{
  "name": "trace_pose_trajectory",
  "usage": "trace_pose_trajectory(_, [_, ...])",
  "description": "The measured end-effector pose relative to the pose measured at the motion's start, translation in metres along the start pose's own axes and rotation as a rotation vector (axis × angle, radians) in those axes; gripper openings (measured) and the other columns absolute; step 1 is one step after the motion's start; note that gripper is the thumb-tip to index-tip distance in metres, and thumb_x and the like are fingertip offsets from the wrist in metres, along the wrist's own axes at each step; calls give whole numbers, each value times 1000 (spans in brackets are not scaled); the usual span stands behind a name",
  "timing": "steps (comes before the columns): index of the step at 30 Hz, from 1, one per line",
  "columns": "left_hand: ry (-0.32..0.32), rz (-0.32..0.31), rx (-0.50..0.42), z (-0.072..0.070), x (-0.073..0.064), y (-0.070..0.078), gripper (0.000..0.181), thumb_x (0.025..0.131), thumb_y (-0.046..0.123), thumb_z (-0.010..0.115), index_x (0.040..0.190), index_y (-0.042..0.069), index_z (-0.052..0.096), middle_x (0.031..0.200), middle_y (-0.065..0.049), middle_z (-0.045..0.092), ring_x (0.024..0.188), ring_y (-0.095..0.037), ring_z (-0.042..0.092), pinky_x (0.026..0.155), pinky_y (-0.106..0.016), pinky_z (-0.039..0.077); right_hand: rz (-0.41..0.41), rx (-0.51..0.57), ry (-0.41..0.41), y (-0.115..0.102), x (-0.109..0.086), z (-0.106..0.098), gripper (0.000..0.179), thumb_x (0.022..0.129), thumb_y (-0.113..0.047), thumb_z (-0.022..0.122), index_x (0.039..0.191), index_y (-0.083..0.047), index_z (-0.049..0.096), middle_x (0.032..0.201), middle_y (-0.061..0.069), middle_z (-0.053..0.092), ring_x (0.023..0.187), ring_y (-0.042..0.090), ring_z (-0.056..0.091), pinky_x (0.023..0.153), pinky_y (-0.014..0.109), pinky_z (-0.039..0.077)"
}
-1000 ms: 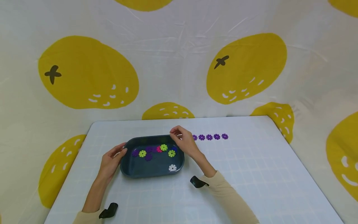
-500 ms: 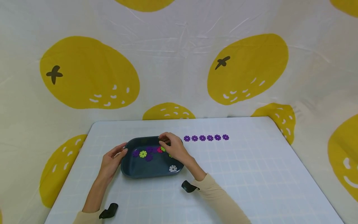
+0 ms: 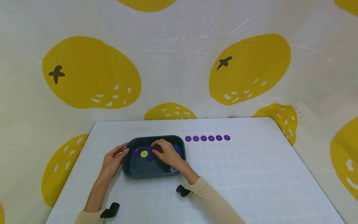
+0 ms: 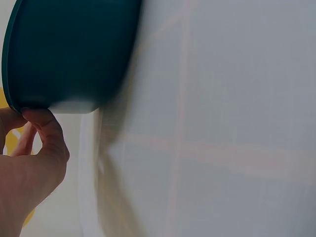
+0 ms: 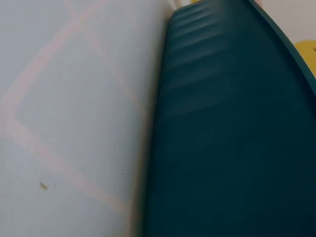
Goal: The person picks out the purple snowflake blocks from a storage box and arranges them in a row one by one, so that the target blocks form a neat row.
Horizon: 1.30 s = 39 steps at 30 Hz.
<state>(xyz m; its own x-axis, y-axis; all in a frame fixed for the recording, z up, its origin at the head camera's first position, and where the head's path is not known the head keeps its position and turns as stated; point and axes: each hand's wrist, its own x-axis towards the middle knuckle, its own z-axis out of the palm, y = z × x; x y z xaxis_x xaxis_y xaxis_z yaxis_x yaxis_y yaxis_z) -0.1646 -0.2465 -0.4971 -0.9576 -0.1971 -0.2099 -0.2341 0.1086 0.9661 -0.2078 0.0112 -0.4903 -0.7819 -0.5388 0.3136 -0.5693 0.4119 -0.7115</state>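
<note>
My left hand (image 3: 110, 161) pinches the left rim of a dark teal tray (image 3: 139, 169) between thumb and fingers. The left wrist view shows that grip at the corner of the tray (image 4: 69, 54). Inside the tray, my right hand (image 3: 167, 153) reaches down, thumb and forefinger apart beside purple flower-shaped discs (image 3: 149, 158). A yellow-green disc (image 3: 144, 154) lies just left of its fingertips. A red disc (image 3: 160, 150) peeks out under the fingers, and a blue disc (image 3: 176, 149) shows behind the hand. The wrist partly covers a white disc (image 3: 173, 169).
To the right of the tray, several purple discs (image 3: 203, 138) lie in a straight row near the back of the white table (image 3: 237, 174). Behind the table hangs a pale cloth (image 3: 179, 62) with large yellow fruit prints. Only the tray's outer wall (image 5: 222, 128) fills the right wrist view.
My right hand has moved left and down, from beside the disc row into the tray. The leftmost purple disc of the row has come into sight. My left hand stays on the rim.
</note>
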Motion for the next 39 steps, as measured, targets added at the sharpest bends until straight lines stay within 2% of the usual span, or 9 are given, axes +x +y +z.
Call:
trace_pose_trajectory(3, [0, 1, -1, 1, 0, 0, 54, 100, 33, 69, 148, 10, 56, 116, 4, 56, 102, -3, 58, 84, -16, 52, 7, -3, -28, 0, -1, 1, 20, 99, -6, 68, 119, 0, 68, 111, 12, 67, 93, 21, 59, 84, 25, 52])
trace_pose_trajectory(9, [13, 3, 8, 2, 0, 1, 56, 99, 36, 70, 147, 10, 57, 117, 4, 56, 100, -3, 57, 82, -15, 52, -5, -20, -134, 3, 0, 6, 22, 101, -7, 66, 122, 0, 68, 115, 11, 66, 105, 20, 63, 95, 23, 50])
trace_pose_trajectory(16, [16, 1, 2, 1, -2, 1, 58, 98, 37, 71, 147, 9, 57, 116, 4, 56, 97, -3, 59, 81, -15, 52, 10, -98, -250, 3, 1, 8, 26, 101, -7, 66, 126, 0, 67, 119, 12, 65, 110, 21, 63, 98, 24, 49])
trace_pose_trajectory(20, [6, -3, 3, 1, -2, 1, 59, 98, 37, 72, 148, 9, 56, 116, 5, 56, 97, -2, 59, 81, -15, 52, -14, -179, -298, 4, 2, 9, 29, 101, -9, 67, 129, -1, 67, 125, 12, 66, 116, 21, 61, 104, 27, 46])
trace_pose_trajectory(25, [9, -4, 6, 1, 0, 1, 57, 99, 36, 71, 148, 10, 57, 116, 5, 56, 99, -3, 57, 81, -15, 51, -57, -228, -327, 6, 3, 10, 28, 100, -10, 68, 126, -3, 69, 129, 11, 65, 122, 24, 58, 108, 31, 43])
trace_pose_trajectory(32, [4, -15, 11, 1, 1, 2, 56, 99, 35, 70, 149, 11, 56, 119, 4, 55, 100, -3, 56, 81, -14, 51, -71, -223, -346, 6, 3, 8, 22, 98, -14, 73, 118, -6, 73, 122, 8, 67, 116, 22, 57, 104, 29, 44])
trace_pose_trajectory(39, [-3, -18, 20, 2, -1, 3, 57, 100, 36, 69, 149, 12, 55, 123, 1, 54, 102, -4, 54, 83, -14, 50, -68, -203, -354, 4, 3, 7, 19, 96, -10, 73, 115, -6, 73, 115, 5, 70, 110, 17, 60, 100, 25, 45])
